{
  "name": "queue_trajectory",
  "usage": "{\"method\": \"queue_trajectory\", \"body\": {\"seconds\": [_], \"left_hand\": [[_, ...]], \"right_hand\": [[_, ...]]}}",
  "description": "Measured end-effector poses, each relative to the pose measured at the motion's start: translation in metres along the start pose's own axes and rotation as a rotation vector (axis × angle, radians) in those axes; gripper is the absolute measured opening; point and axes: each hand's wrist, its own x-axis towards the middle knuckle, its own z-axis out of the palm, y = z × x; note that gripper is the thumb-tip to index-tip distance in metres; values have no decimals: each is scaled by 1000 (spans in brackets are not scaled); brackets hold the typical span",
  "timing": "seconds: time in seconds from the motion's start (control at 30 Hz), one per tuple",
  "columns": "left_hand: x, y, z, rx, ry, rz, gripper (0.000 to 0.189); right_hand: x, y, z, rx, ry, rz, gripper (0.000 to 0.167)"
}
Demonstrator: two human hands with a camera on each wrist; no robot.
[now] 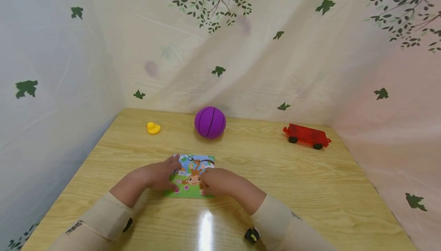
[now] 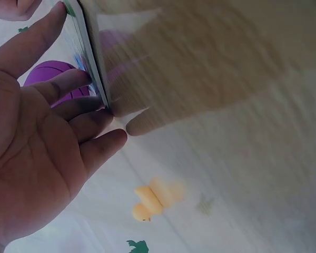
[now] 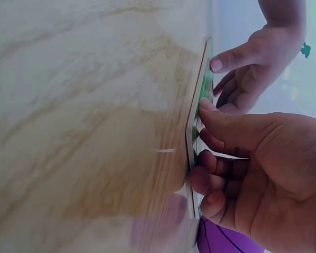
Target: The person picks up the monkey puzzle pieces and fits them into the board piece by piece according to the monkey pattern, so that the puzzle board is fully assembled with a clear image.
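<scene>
A picture board [image 1: 187, 194] with a cartoon monkey hanging from a branch lies flat on the table, in front of the person. The left hand [image 1: 162, 175] rests at its left side, thumb and fingers spread; in the left wrist view the fingertips [image 2: 102, 115] touch the board's edge [image 2: 90, 52]. The right hand [image 1: 220, 182] covers part of the board's right side with curled fingers. In the right wrist view its thumb and fingers bunch on the board [image 3: 194, 116], a small dark green bit between thumb and index; whether they pinch a loose piece I cannot tell.
A purple ball [image 1: 210, 122] stands behind the board at the table's back. A yellow rubber duck [image 1: 153, 128] is at back left, and a red toy wagon [image 1: 306, 135] with black wheels at back right. Patterned cloth [image 1: 172, 51] hangs around the wooden table [image 1: 293, 189].
</scene>
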Motion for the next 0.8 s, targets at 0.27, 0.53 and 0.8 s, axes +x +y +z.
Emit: {"method": "queue_trajectory", "body": {"seconds": [0.27, 0.53, 0.8], "left_hand": [[-2, 0, 3, -4, 83, 42, 79], [0, 1, 7, 79, 130, 85, 82], [-7, 4, 5, 101, 323, 94, 87]], "right_hand": [[-18, 9, 0, 24, 41, 19, 23], [-33, 24, 0, 16, 112, 11, 24], [-56, 44, -8, 76, 232, 79, 33]]}}
